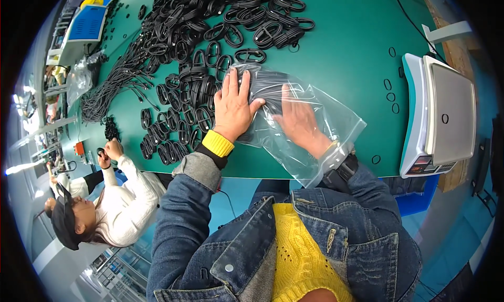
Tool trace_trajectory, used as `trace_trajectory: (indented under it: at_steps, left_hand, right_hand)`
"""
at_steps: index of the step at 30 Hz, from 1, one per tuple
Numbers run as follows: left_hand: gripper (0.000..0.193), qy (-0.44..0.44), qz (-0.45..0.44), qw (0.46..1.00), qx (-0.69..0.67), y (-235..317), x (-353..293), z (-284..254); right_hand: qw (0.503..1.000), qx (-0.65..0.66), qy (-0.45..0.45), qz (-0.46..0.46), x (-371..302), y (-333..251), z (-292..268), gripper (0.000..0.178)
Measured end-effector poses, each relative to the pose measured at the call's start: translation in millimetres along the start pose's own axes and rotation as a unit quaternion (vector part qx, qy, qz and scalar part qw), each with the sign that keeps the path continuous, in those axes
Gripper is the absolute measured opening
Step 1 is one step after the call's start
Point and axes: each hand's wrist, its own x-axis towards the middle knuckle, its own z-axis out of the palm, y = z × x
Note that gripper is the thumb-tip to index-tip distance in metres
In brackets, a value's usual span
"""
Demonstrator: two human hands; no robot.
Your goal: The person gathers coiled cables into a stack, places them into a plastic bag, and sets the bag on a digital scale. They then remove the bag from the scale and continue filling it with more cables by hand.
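A clear plastic bag [336, 113] lies on the green table with a bundle of black cables [266, 84] in its far left end. My left hand [233, 110] rests flat on the outside of that end, fingers stretched and thumb out to the side. Through the bag's mouth reaches my right hand [302, 123], seen through the film, its fingers extended beside the cables. The plastic blurs where its fingertips touch. Close to the left hand, coiled black cables [197, 89] stand in rows.
A large heap of coiled cables [184, 18] covers the far table [346, 34], with loose cables [118, 81] at left. Black rings [387, 85] lie near a weighing scale [451, 110] at right. A co-worker [126, 197] in white sits at the left; a blue bin [420, 197] stands below.
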Motion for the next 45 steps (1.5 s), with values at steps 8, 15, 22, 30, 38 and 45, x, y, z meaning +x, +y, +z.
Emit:
trace_trajectory:
  at_steps: [8, 15, 22, 30, 38, 45]
  left_hand:
    - [0.084, -0.008, -0.025, 1.000, 0.013, -1, -12, -6]
    - [0.084, 0.010, 0.015, 0.999, 0.027, 4, -29, -8]
    - [0.079, -0.037, 0.104, 0.992, 0.061, 18, -37, -15]
    - [0.073, 0.028, 0.085, 0.996, -0.022, 39, 1, -3]
    - [0.065, 0.004, 0.017, 0.999, 0.042, 30, 2, -7]
    - [0.058, 0.049, 0.084, 0.995, -0.033, 42, 32, -3]
  right_hand:
    - [0.990, 0.121, 0.070, 0.034, -14, 2, -2, 0.067]
    - [0.985, 0.127, 0.115, 0.002, -15, 2, 5, 0.034]
    - [0.983, 0.133, 0.130, 0.000, -6, -2, 2, 0.027]
    - [0.958, 0.257, 0.053, 0.116, -12, -8, 4, 0.028]
    - [0.983, 0.147, 0.102, 0.037, -6, -5, -4, 0.024]
    - [0.988, 0.138, 0.070, 0.029, -4, -3, -1, 0.024]
